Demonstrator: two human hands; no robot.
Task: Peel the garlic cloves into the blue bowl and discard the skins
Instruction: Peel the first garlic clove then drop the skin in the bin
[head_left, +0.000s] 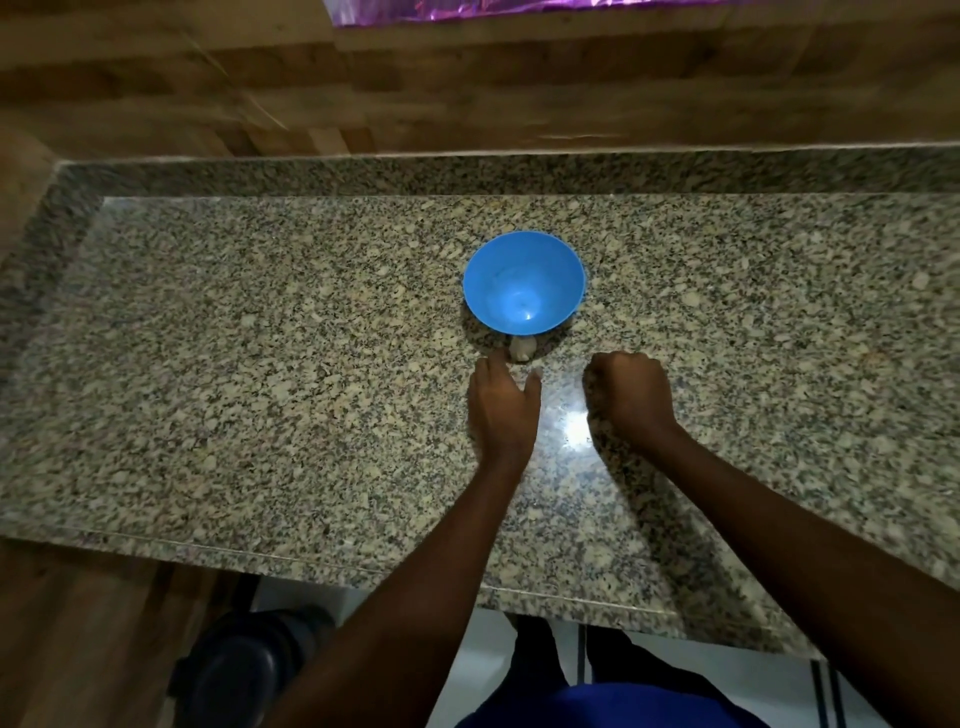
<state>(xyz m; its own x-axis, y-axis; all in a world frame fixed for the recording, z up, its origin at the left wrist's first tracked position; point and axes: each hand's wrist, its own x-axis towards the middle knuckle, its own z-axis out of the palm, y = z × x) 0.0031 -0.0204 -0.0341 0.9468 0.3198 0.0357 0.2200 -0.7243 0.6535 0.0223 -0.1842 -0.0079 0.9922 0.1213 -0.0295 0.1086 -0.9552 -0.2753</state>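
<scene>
A blue bowl (523, 287) stands on the granite counter (260, 338), and I see nothing in it. Just in front of it lies a pale piece of garlic (521, 349) in its skin. My left hand (503, 405) lies flat over the counter right behind the garlic, fingers stretched out, with a fingertip beside it. My right hand (628, 397) rests to the right of it with the fingers curled under into a fist. Nothing shows inside that fist.
A raised granite lip (467, 174) runs along the back and left of the counter, below a wooden wall (467, 88). A dark round bin (244, 670) stands on the floor at the lower left, below the counter's front edge. Purple foil (467, 10) shows at the top.
</scene>
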